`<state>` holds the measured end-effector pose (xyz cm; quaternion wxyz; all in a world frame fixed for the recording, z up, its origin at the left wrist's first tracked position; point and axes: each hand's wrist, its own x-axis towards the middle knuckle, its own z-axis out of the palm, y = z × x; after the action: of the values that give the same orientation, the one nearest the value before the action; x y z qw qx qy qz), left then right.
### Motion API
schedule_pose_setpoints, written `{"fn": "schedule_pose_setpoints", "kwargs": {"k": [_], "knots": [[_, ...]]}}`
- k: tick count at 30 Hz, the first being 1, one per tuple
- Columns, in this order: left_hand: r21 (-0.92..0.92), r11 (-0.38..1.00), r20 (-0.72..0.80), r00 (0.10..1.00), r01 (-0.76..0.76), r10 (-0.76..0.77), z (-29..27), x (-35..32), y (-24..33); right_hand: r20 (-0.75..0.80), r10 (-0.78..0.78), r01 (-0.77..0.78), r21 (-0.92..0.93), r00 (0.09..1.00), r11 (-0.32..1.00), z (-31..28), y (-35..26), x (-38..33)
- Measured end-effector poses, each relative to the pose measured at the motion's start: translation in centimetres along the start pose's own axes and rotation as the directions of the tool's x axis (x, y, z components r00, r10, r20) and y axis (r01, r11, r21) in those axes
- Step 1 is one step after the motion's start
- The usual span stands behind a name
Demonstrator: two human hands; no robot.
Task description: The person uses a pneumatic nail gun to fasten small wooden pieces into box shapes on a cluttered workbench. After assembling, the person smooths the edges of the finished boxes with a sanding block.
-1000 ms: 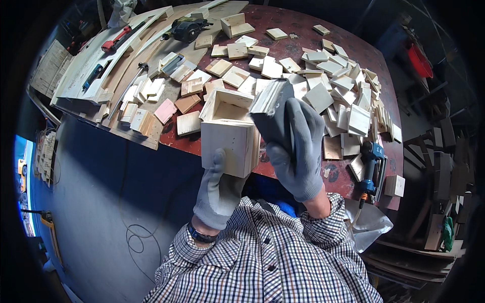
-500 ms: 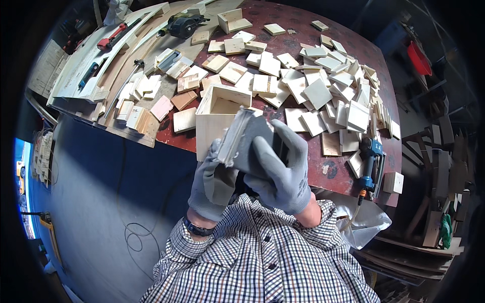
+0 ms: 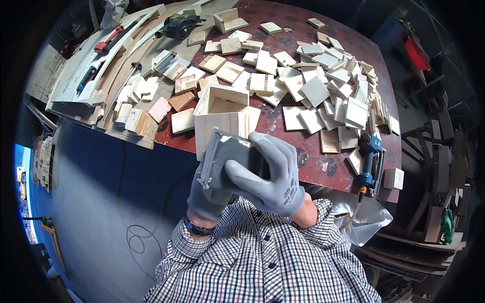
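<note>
1. The right hand (image 3: pixel 270 177), in a grey glove, curls its fingers firmly around a dark grey sanding block (image 3: pixel 241 154) with a frayed edge.
2. The left hand (image 3: pixel 204 198), also gloved, is mostly hidden behind the block; whether its fingers are closed cannot be told.
3. Just beyond, an open-topped wooden box (image 3: pixel 227 120) sits at the near edge of a red surface (image 3: pixel 310 166).
4. Small wooden boards (image 3: pixel 314 91) lie scattered behind; a blue nail gun (image 3: pixel 371 159) rests at right.

Box (image 3: pixel 222 120) sits at the table's (image 3: pixel 316 164) near edge; block (image 3: pixel 230 150) before it; wood pieces (image 3: pixel 316 91) crowd behind. Nail gun (image 3: pixel 372 155) lies right!
</note>
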<state>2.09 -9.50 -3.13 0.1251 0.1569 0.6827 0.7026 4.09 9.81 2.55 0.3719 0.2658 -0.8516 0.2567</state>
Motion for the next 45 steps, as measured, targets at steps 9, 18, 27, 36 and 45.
{"fn": "schedule_pose_setpoints", "kwargs": {"k": [9,18,27,36,45], "knots": [[-0.912,0.390,-0.042,0.919,0.124,-0.391,1.1,1.4,3.2,-0.058,0.318,-0.318,0.014,0.946,0.948,-0.4,6.1,-5.3],[-0.844,0.501,0.018,0.945,0.189,-0.326,1.5,0.1,1.6,0.040,0.112,-0.109,-0.074,0.993,0.991,-0.4,2.7,-0.7],[-0.574,0.787,0.047,0.969,0.224,-0.241,0.3,-0.4,0.0,-0.046,0.162,-0.160,0.060,0.986,0.985,-0.5,0.4,-0.8],[-0.961,0.175,0.146,0.931,0.213,-0.335,0.0,1.5,1.7,-0.124,0.596,-0.591,0.075,0.794,0.803,1.6,7.7,-5.8],[-0.822,0.556,-0.008,0.974,0.124,-0.228,1.3,0.3,0.5,0.464,0.754,-0.525,0.830,0.466,-0.186,0.7,1.3,-0.4]]}}
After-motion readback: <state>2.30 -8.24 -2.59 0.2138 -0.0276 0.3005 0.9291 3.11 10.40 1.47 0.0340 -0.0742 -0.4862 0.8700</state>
